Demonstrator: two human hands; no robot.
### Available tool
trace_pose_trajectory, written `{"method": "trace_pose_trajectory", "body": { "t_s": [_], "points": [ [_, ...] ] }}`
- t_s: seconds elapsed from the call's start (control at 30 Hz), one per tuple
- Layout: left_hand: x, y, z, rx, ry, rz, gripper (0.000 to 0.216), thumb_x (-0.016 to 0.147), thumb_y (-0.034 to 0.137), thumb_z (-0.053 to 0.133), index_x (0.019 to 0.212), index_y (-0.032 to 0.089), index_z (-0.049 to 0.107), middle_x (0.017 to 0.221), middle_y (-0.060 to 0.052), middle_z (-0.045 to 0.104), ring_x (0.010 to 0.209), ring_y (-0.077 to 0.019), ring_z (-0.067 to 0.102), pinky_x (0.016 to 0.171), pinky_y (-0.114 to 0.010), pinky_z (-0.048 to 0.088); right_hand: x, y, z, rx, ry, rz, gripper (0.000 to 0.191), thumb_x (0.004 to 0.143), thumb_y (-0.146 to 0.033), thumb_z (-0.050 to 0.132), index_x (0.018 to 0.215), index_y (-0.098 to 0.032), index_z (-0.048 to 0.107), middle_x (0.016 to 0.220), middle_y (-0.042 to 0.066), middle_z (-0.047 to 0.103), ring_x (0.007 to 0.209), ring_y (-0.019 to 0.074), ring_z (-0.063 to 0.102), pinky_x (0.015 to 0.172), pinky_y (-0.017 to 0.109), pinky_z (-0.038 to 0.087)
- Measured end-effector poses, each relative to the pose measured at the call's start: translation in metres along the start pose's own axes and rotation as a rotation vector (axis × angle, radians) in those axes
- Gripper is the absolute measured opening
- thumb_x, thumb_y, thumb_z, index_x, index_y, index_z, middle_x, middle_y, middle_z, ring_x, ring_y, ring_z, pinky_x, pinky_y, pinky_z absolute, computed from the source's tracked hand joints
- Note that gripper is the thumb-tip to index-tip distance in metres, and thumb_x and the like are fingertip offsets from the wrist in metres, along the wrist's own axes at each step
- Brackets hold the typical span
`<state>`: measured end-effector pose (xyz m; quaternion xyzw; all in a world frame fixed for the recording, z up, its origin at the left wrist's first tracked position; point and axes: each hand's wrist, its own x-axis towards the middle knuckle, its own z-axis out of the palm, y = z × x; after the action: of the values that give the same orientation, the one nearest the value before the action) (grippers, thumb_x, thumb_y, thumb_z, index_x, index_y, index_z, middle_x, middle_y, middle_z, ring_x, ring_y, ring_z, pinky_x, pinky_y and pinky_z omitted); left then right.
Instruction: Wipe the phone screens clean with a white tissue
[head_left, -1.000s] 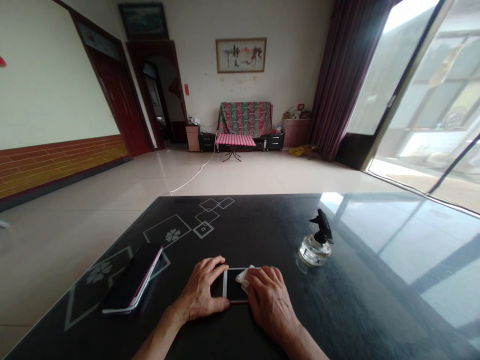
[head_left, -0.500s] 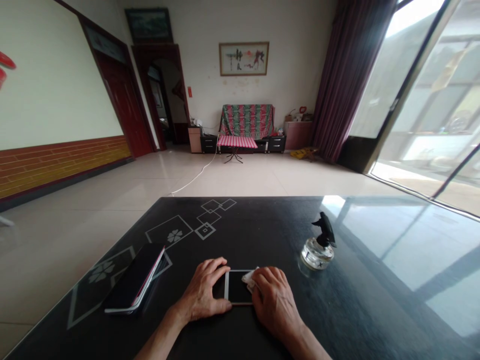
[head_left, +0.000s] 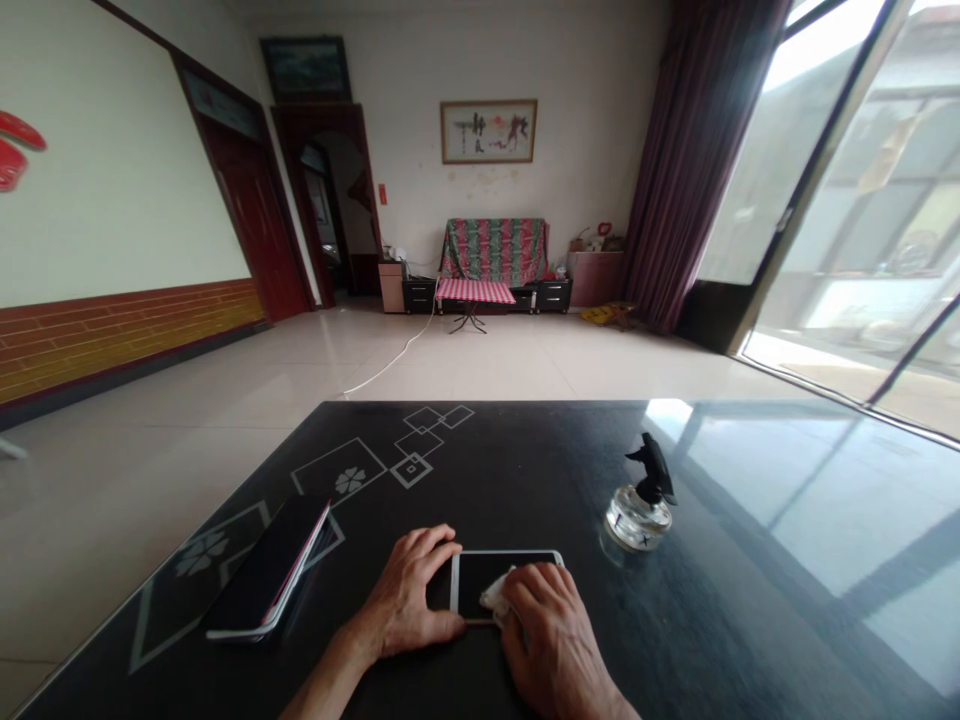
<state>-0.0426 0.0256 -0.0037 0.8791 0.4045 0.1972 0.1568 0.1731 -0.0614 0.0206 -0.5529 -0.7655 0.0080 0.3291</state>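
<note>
White tissue (head_left: 492,594) is peeking from the right hand (head_left: 549,622) clutching it on the phone (head_left: 475,577). Near on the table (head_left: 525,470), the left hand (head_left: 407,597) is gripping that phone's left end.

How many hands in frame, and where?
2. The bare left hand is at the left end of the flat, white-edged, black-screened phone; the bare right hand holds a crumpled white wipe against it. No others show.
</note>
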Motion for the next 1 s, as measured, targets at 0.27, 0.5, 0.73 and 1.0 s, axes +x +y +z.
{"method": "trace_pose_trajectory", "body": {
  "t_s": [0.27,0.5,0.73,1.0],
  "points": [
    [0.000,0.002,-0.004,-0.013,-0.012,-0.006,0.077,0.054,0.044,0.080,0.125,0.026,0.056,0.138,-0.009,0.047,0.124,-0.0334,0.042,0.105,-0.048,0.035,0.012,0.030,-0.001,-0.078,0.088,0.041,0.019,0.084,-0.013,0.049,0.091,-0.024,0.064,0.094,0.002,0.065,0.087,0.0187,0.053,0.080,0.033,0.034],
    [0.001,0.006,-0.006,-0.030,-0.011,-0.021,0.075,0.054,0.043,0.080,0.123,0.025,0.057,0.137,-0.009,0.049,0.124,-0.0346,0.043,0.104,-0.049,0.035,0.011,0.030,0.000,-0.081,0.097,0.078,0.017,0.083,-0.012,0.048,0.084,-0.022,0.063,0.087,0.003,0.062,0.086,0.0190,0.053,0.079,0.032,0.035],
    [0.001,0.007,-0.006,-0.032,-0.014,-0.023,0.075,0.053,0.041,0.080,0.124,0.026,0.057,0.138,-0.008,0.048,0.125,-0.0340,0.042,0.105,-0.049,0.034,0.004,0.014,0.000,-0.044,0.080,0.040,0.015,0.078,-0.010,0.049,0.074,-0.021,0.059,0.077,0.002,0.056,0.077,0.0174,0.048,0.075,0.032,0.034],
    [0.002,0.009,-0.006,-0.023,-0.003,-0.019,0.075,0.050,0.033,0.081,0.121,0.023,0.058,0.136,-0.009,0.049,0.123,-0.0325,0.044,0.105,-0.046,0.036,-0.009,0.006,0.023,0.026,0.087,-0.053,0.011,0.068,-0.010,0.051,0.070,-0.021,0.054,0.075,0.002,0.054,0.075,0.0181,0.047,0.071,0.033,0.033]
  ]
}}
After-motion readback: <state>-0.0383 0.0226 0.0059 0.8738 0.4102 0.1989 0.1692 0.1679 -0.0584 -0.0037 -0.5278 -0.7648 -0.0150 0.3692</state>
